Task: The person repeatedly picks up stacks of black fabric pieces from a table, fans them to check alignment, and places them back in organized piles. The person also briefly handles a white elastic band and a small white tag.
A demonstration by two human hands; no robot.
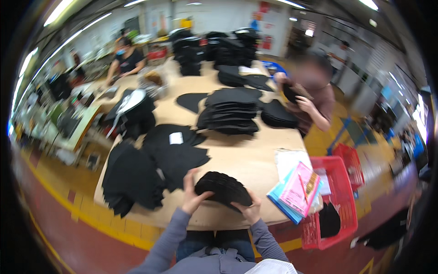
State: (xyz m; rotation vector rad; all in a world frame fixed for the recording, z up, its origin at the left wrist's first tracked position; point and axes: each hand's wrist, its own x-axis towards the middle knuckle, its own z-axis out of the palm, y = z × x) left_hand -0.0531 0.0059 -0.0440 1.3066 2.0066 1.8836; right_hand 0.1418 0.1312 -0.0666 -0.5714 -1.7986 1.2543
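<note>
"So, how far along does it look?"

"Partway, I'd judge: a tidy pile of black, rounded, fabric-like sheets stands on the broad, pale-brown desk, but loose black jagged-edged sheets lie spread at the left (which are finished, I can't tell)."

"And the hands?"

"Each grip is closed on the thick, black, curved stack of thin pieces at the near edge. The bare left hand pinches its left end, thumb in front; the bare right hand takes the lower right end. Grey-sleeved forearms converge toward it."
</note>
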